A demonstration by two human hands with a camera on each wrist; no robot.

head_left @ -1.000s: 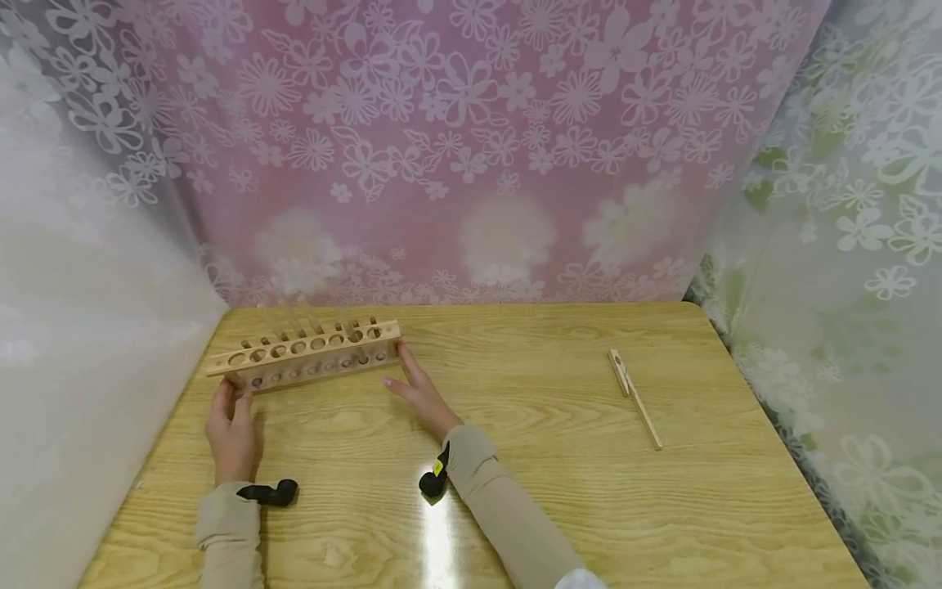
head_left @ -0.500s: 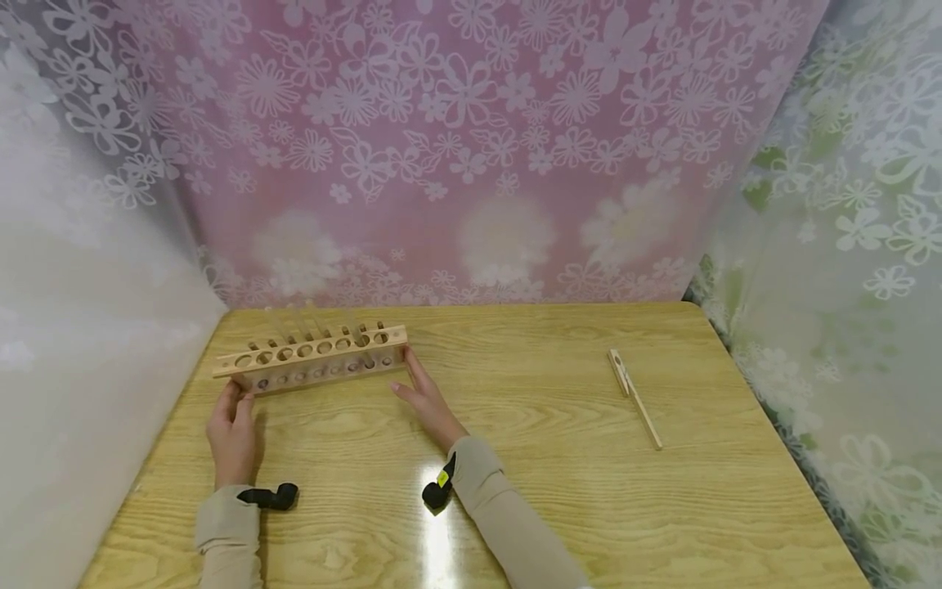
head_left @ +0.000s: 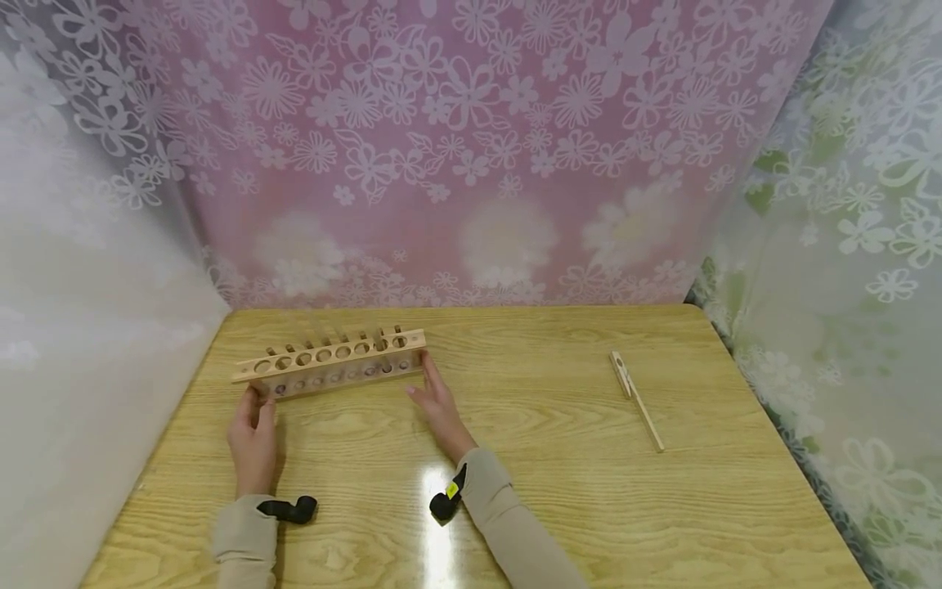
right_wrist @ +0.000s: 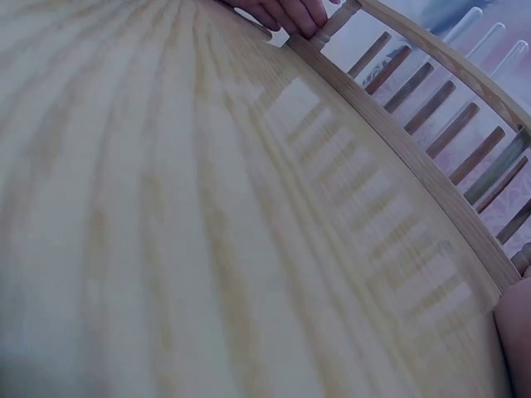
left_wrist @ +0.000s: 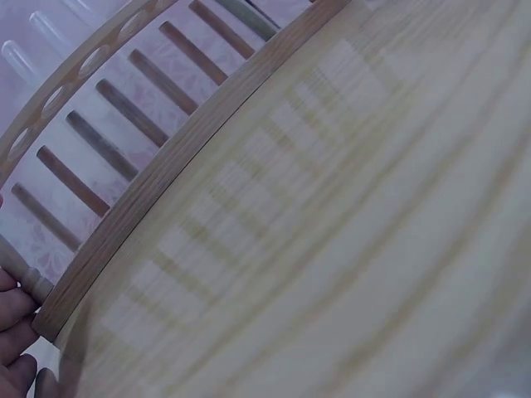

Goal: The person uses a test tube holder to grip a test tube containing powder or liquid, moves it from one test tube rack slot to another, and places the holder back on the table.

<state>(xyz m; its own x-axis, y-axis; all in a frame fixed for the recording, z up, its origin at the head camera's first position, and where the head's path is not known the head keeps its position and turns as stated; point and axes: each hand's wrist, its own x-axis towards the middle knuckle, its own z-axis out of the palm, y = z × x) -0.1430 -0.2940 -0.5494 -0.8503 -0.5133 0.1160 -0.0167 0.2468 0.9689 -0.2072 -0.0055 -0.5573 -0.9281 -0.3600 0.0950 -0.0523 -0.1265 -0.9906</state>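
A wooden test tube rack (head_left: 352, 352) lies across the back left of the table, slightly slanted. Its top bar has a row of round holes and its back a row of pegs. Several clear glass test tubes (right_wrist: 489, 37) rise behind it, rounded ends up. One darker tube-like shape runs through a hole near the right end. My left hand (head_left: 253, 438) holds the rack's left end, fingers around the end post. At the other end, my right hand (head_left: 445, 413) grips with the fingers at the post and the thumb apart in front; the right wrist view barely shows this hand.
On the right half of the wood-grain table (head_left: 530, 491) lies a wooden test tube clamp (head_left: 634, 399). A pink flowered curtain (head_left: 471, 164) hangs behind the table's far edge, with pale sheets on both sides. Each wrist wears a black camera.
Both hands have shifted the rack to the right and slightly nearer, keeping their places at its ends. The clamp has stayed where it was.
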